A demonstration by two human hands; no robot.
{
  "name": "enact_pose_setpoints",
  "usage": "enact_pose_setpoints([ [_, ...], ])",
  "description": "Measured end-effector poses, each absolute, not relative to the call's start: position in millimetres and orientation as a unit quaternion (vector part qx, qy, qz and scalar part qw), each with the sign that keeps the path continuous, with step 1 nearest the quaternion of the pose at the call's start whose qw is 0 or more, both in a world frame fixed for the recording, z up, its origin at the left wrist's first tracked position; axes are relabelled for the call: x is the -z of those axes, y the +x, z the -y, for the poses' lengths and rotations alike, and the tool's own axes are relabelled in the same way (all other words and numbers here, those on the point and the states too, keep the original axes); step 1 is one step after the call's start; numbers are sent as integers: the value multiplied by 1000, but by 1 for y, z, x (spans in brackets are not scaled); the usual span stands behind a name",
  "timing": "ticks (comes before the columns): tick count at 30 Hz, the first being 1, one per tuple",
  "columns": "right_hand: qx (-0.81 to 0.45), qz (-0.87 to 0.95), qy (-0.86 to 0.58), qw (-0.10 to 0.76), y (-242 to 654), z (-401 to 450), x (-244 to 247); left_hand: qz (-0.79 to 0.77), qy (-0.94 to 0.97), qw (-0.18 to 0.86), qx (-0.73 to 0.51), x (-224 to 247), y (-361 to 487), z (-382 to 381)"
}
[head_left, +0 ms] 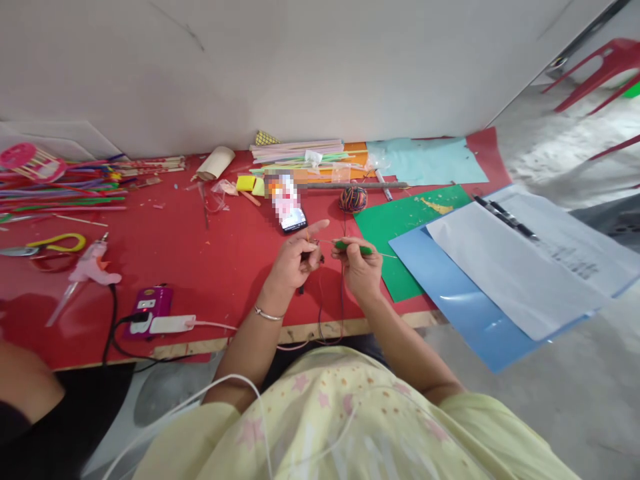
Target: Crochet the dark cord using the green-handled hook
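Centrally, over a red tabletop (185,267), holds left hand (294,260) in a thumb-to-finger grip, aiming forefinger towards two o'clock; with right hand (364,272), at six o'clock from multicoloured yarn ball (353,199), pinches a slim green tool (365,250).

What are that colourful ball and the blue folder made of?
The colourful ball looks like matte yarn or thread: thin, many-coloured strands wrap round it. The blue folder seems to be smooth, shiny plastic, because it catches bright glare, though glossy card is possible.
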State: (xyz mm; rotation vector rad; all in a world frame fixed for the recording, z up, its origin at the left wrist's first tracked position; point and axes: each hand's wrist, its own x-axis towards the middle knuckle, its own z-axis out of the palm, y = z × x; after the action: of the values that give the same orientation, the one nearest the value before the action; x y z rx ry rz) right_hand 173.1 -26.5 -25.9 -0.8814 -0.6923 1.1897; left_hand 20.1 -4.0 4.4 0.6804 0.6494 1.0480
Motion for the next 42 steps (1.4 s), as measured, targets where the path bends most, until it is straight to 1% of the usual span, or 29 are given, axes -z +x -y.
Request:
enact_pose_setpoints([
  [11,-532,354,-392,662,191,29,14,-258,250,823,-441,-3,13,1],
  [15,-500,447,-400,624,203,31,6,-254,243,838,-418,-3,7,-1],
  [17,-507,463,-399,607,207,28,4,-243,246,846,-406,-3,6,-1],
  [20,-583,371,-403,600,206,20,5,-214,259,857,-390,-1,7,0],
  [23,-693,232,-410,546,197,12,10,-190,259,864,-388,4,7,1],
  [25,-732,177,-407,517,190,9,12,-183,245,870,-386,6,5,0],
  [27,-726,171,-397,534,186,9,13,-185,224,879,-377,7,2,-2],
  [30,-688,219,-379,579,186,9,9,-190,197,890,-365,7,-2,-5],
  [33,-679,242,-380,579,191,7,5,-190,191,892,-362,6,-2,-5],
  [35,-701,214,-384,562,193,6,3,-194,203,890,-360,6,1,-4],
  [37,-748,149,-375,527,191,6,4,-205,233,875,-371,5,5,-3],
  [40,-820,53,-339,457,183,11,6,-250,293,823,-418,5,11,-1],
  [42,-839,36,-322,437,178,15,8,-291,324,783,-443,5,13,0],
])
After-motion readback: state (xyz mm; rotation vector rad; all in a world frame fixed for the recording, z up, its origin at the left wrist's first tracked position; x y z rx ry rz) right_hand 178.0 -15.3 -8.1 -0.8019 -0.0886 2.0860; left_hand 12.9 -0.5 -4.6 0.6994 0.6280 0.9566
